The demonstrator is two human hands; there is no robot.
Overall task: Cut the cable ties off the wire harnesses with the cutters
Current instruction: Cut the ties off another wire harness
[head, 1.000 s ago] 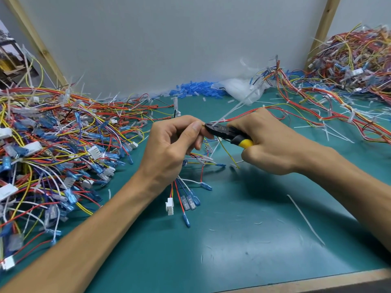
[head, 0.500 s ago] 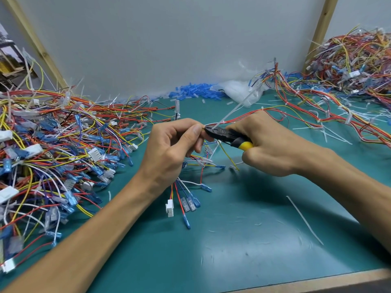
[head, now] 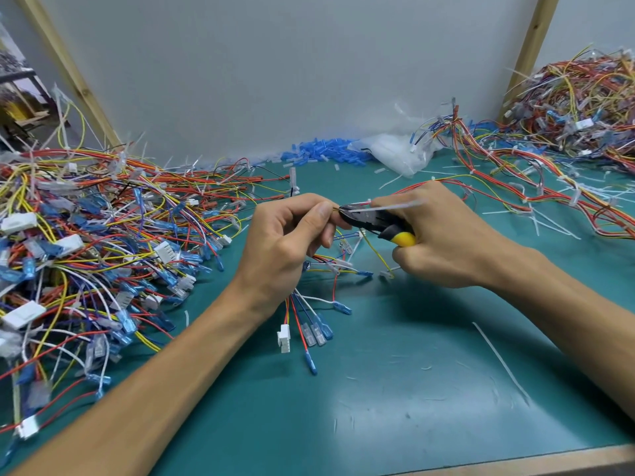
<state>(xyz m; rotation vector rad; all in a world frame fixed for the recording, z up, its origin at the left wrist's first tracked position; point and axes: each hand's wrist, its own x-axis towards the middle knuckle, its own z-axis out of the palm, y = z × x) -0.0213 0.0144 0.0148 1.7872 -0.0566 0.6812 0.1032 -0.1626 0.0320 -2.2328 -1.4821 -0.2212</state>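
Note:
My left hand (head: pixel 288 249) pinches a thin wire harness (head: pixel 309 317) above the green mat, thumb against forefinger. The harness's red, blue and yellow leads with blue terminals and a white connector hang below that hand. My right hand (head: pixel 446 242) grips the black cutters with yellow handles (head: pixel 374 225). Their black jaws point left and meet the harness right at my left fingertips. A white cable tie tail (head: pixel 398 205) sticks out to the right from the jaws, across my right fingers.
A big heap of tied harnesses (head: pixel 86 242) covers the left side. Another harness pile (head: pixel 567 125) fills the far right corner, with strands trailing over the mat. Blue terminals (head: pixel 323 154) and a plastic bag (head: pixel 398 152) lie by the back wall. Cut ties litter the green mat (head: pixel 412 389).
Both hands stay almost in place at the harness. The white tie tail now lies flatter, pointing right across my right fingers, where before it slanted up and away.

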